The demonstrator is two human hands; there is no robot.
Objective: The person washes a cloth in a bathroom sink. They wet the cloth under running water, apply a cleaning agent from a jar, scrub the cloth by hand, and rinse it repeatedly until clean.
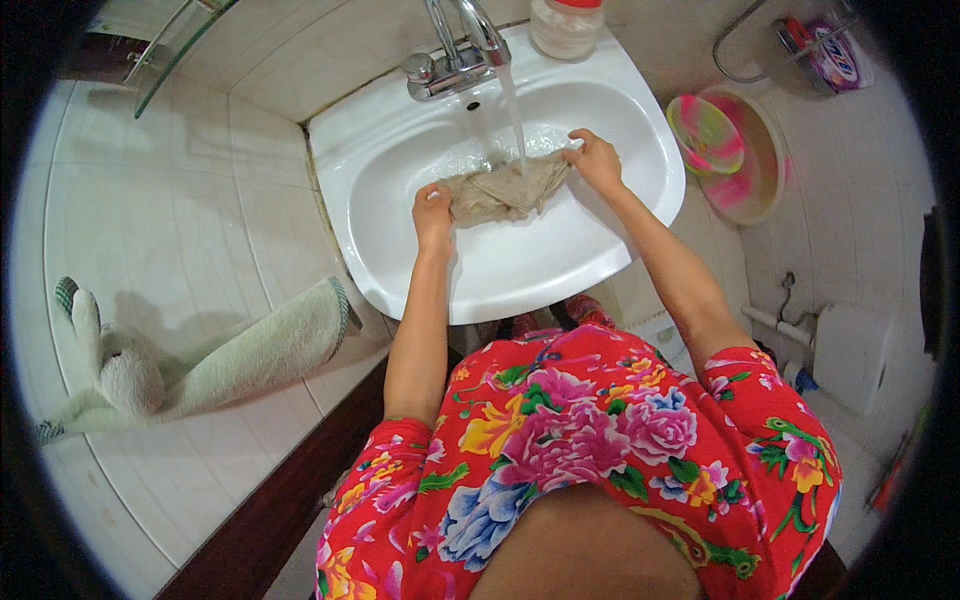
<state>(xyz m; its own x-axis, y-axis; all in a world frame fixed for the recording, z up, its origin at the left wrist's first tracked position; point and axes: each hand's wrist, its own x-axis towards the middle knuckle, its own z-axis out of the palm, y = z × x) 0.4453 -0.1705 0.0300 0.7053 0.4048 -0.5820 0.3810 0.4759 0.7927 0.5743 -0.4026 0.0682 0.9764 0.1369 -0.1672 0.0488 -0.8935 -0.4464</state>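
Observation:
A wet beige-grey cloth [502, 193] is stretched between my hands inside a white ceramic sink [525, 277]. My left hand [433, 215] grips its left end, and my right hand [595, 161] pinches its upper right corner between thumb and fingers. From the chrome faucet [484, 45] a stream of water [512, 112] falls onto the middle of the cloth. Water splashes in the basin behind it.
A jar with a red lid [566, 30] stands on the sink's back right corner. Pink-marked basins [750, 195] are at the right wall, below a purple packet [836, 60]. On the left wall hang a pale towel [255, 352] and a glass shelf [180, 56].

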